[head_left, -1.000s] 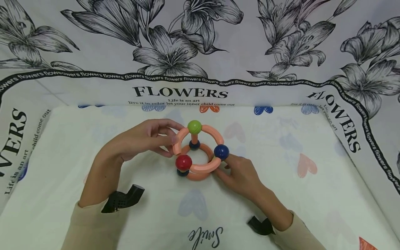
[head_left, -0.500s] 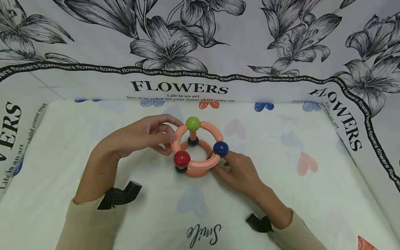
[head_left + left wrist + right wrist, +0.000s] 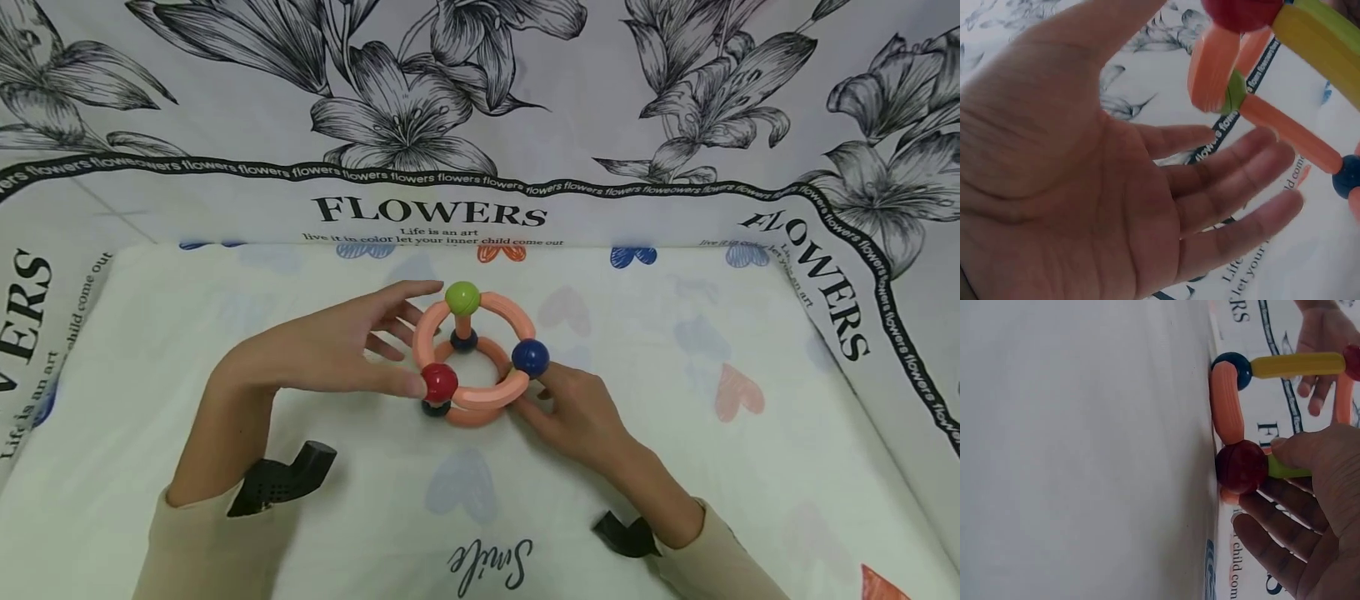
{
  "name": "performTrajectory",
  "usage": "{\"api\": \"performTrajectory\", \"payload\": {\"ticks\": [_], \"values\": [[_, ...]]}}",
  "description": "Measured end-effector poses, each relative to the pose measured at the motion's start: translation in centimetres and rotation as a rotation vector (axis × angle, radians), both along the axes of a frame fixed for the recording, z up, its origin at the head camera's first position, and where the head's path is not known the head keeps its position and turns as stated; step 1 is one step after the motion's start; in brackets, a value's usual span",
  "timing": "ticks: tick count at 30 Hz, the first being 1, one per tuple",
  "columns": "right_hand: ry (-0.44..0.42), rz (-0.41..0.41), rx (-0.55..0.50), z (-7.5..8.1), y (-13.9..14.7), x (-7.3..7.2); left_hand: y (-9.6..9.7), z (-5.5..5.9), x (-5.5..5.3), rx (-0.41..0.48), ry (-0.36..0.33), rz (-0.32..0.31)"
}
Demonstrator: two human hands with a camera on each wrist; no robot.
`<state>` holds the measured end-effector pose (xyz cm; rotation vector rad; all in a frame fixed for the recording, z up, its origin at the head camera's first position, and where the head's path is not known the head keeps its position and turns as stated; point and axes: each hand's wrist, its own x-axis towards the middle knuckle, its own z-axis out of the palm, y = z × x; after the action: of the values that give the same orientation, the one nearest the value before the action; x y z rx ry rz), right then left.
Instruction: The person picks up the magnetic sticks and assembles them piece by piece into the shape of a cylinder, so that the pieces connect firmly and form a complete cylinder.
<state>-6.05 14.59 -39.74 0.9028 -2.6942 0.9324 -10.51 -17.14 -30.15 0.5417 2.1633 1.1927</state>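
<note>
A ball-and-rod toy frame stands on the white cloth in the head view, with an upper ring of curved orange rods (image 3: 491, 394) over a lower one. Green (image 3: 462, 297), red (image 3: 440, 383) and blue balls (image 3: 530, 358) join the upper ring. My left hand (image 3: 330, 342) is at its left side, fingers extended, thumb tip at the red ball. My right hand (image 3: 585, 412) holds the frame's right side. In the right wrist view its thumb and fingers pinch an upright green rod (image 3: 1286, 469) just above a lower red ball (image 3: 1241, 467). A yellow rod (image 3: 1297, 365) forms another upright.
Printed hearts and the word "Smile" mark the white cloth (image 3: 360, 517) under the toy. Behind it rises a floral cloth (image 3: 555, 150) with a black lettered border. Black wrist cameras (image 3: 285, 479) are worn on both forearms.
My left hand has let go of the upper ring's left curved rod; its fingers have straightened and its thumb has moved down to the red ball. The right hand keeps its hold.
</note>
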Motion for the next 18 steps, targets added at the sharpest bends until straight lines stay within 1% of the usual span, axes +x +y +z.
{"api": "performTrajectory", "payload": {"ticks": [3, 8, 13, 18], "values": [[-0.020, 0.004, -0.008, 0.15, -0.08, -0.09, 0.48, 0.61, 0.52, -0.038, 0.042, 0.010], [-0.028, 0.000, -0.005, 0.26, -0.15, -0.15, 0.59, 0.94, 0.69, -0.010, 0.093, 0.001], [-0.016, 0.006, 0.008, 0.38, -0.26, -0.06, 0.27, 0.83, 0.75, 0.012, 0.092, -0.008], [-0.008, -0.003, 0.036, 0.36, -0.19, 0.03, 0.31, 0.23, 0.80, 0.079, 0.074, -0.053]]}}
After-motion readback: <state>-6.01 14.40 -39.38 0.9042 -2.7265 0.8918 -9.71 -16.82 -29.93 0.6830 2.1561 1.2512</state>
